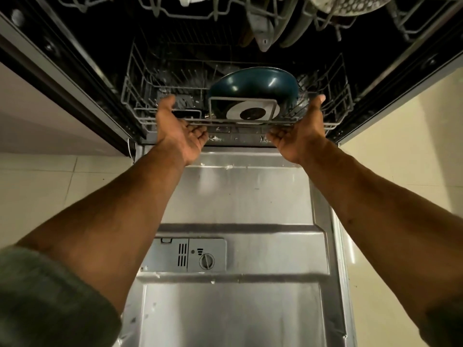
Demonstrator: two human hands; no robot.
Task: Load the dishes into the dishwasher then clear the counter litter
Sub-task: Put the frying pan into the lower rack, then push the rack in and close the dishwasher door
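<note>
The dishwasher stands open, its steel door [250,196] folded down below me. The lower wire rack [140,101] sits inside the tub and holds a dark teal pan [253,82] lying on its side, its round base facing me. My left hand [179,130] and my right hand [298,135] are palm up at the rack's front rail. Their fingers curl under that rail and the thumbs point up along the rack front. The upper rack [190,11] overhead carries plates [285,23] and a spotted bowl [350,5].
The detergent dispenser [188,255] is set in the lowered door. Pale floor tiles [400,146] lie to either side of the door. A cabinet front [37,113] flanks the dishwasher on the left.
</note>
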